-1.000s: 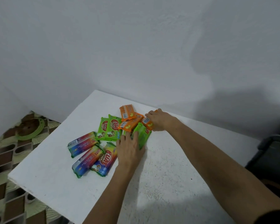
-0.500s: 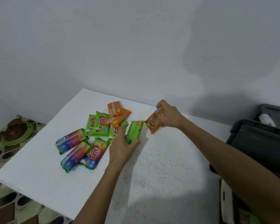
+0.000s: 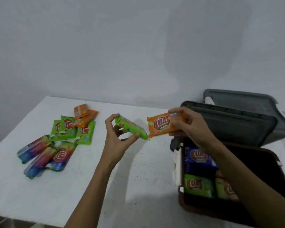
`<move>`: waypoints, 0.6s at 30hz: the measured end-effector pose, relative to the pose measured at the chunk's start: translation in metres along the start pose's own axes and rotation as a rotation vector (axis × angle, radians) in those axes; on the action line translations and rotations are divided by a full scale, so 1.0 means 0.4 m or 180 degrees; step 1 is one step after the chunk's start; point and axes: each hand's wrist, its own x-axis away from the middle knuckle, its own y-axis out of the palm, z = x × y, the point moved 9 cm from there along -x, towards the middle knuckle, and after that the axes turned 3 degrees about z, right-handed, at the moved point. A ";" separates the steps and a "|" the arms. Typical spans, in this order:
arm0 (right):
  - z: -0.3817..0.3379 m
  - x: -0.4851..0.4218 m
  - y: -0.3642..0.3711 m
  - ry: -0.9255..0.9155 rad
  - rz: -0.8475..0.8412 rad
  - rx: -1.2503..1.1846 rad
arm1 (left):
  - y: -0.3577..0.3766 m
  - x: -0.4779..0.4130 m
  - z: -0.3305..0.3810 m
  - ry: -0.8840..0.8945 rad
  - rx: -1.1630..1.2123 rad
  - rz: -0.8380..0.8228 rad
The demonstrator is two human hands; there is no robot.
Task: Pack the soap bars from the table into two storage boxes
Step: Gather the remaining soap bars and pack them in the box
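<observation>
While each hand (image 3: 118, 137) (image 3: 187, 125) grips a bar — green (image 3: 131, 130) left, orange (image 3: 163, 126) right — lay them flat beside those in the brown box (image 3: 273, 155).

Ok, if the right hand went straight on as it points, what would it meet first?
Probably the green soap bar in the left hand: the orange bar in the right hand leads, and their ends nearly touch, though depth is unclear.
</observation>
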 end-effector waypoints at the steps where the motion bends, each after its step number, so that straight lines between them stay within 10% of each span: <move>1: -0.004 0.029 -0.035 -0.0022 0.0104 -0.0073 | 0.026 0.007 0.016 0.0048 0.0011 -0.0062; 18: 0.101 0.371 -0.472 0.0070 0.1269 0.0803 | 0.392 0.169 0.051 0.0078 -0.0014 -0.0945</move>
